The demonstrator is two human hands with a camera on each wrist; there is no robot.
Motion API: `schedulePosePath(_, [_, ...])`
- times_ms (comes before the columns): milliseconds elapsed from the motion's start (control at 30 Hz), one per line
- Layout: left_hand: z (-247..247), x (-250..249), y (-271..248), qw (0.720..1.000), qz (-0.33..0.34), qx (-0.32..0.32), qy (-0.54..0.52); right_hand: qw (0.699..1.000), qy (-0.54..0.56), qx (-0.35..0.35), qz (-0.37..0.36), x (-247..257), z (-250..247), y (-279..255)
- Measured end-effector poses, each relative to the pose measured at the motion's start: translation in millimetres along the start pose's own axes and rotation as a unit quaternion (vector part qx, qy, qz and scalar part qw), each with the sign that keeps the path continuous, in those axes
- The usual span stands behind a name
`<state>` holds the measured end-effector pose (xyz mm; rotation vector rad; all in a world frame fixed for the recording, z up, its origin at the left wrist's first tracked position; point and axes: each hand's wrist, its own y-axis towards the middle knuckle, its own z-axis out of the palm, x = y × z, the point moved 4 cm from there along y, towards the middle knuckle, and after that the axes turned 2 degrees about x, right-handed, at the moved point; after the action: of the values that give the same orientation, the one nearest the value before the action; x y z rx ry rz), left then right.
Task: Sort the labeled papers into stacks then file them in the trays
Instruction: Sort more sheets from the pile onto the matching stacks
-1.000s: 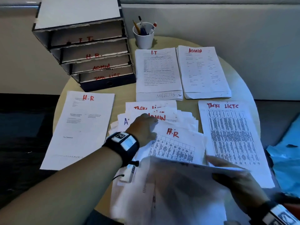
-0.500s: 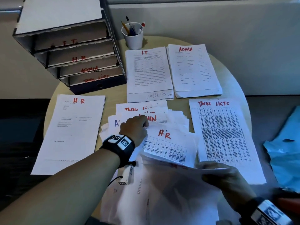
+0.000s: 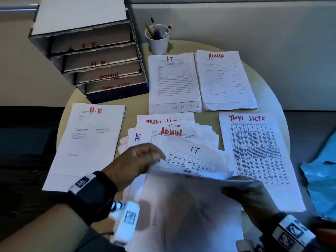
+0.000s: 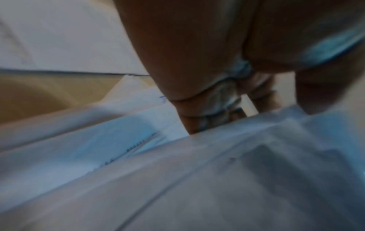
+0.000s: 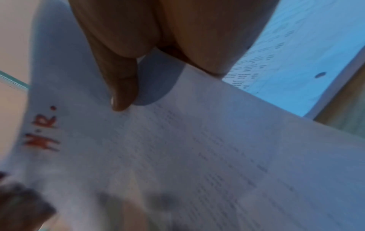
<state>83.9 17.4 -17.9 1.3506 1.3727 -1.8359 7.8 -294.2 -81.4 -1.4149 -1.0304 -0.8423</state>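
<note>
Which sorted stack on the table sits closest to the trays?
The H.R stack, at the table's left edge. Its top edge lies just in front of the trays; the I.T, ADMIN and task-list stacks all lie further to the right.

We note the red label on the lifted white sheet (image 3: 190,197) smeared by blur from the head camera. The fanned pile of loose white papers (image 3: 181,135) shows only partial labels. Fine print throughout is illegible. The left wrist view is blurred.
</note>
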Motion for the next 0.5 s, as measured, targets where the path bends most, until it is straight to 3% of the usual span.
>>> schedulePosePath(33, [-9,9,13,0.998,-0.028,-0.057,-0.022,1.0,0.017,-0.009,0.007,1,3,-1])
schedulePosePath(100, [-21,20,41,0.989,-0.041,-0.126,0.06,0.997,0.065,-0.017,0.022,6,7,-3])
schedulePosePath(200, [-12,26,68,0.979,-0.044,-0.069,0.188,0.994,0.091,-0.049,0.039,15,6,-8])
schedulePosePath(233, [-7,26,70,0.986,-0.051,-0.051,0.152,0.992,0.085,-0.08,0.044,16,3,-9])
schedulePosePath(300, [6,25,58,0.993,-0.105,-0.048,-0.037,0.986,0.08,-0.137,0.056,17,0,-6])
schedulePosePath(333, [9,28,51,0.981,-0.126,-0.047,-0.137,0.982,0.089,-0.158,0.059,16,0,-3])
schedulePosePath(400, [12,36,39,0.965,-0.108,-0.052,-0.233,0.974,0.129,-0.176,0.061,15,2,8])
schedulePosePath(433, [14,42,34,0.968,-0.085,-0.051,-0.232,0.969,0.159,-0.174,0.069,12,5,15])
schedulePosePath(500, [21,49,23,0.998,-0.047,-0.018,-0.044,0.96,0.21,-0.164,0.085,7,13,28])
